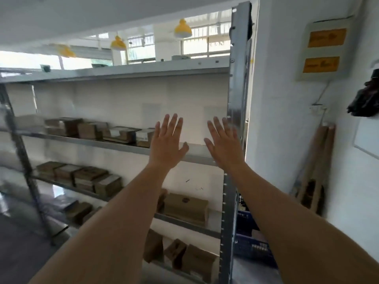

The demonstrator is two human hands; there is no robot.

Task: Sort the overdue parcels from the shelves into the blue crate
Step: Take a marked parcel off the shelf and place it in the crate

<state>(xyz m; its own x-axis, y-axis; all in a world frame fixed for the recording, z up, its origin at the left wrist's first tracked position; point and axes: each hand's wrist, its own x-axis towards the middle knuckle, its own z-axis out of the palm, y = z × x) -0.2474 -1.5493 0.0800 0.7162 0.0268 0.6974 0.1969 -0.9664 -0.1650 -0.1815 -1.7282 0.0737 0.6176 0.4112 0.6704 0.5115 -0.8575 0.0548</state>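
Observation:
Both my arms reach out toward a metal shelving unit (114, 145). My left hand (167, 143) and my right hand (223, 144) are raised side by side, fingers straight and spread, holding nothing, in front of the bare right end of the upper shelf. Brown cardboard parcels (96, 130) line that shelf to the left of my hands. More parcels (82, 179) lie on the shelf below, one larger box (185, 206) sits lower down, and brown bags (196, 261) stand on the bottom shelf. The blue crate (251, 242) is on the floor right of the shelf post, partly hidden by my right forearm.
The shelf's right upright post (235, 111) stands just beside my right hand. A white wall follows with an electrical box (324, 52), cardboard tubes (317, 165) leaning in the corner and a dark object (367, 97) hanging at the far right.

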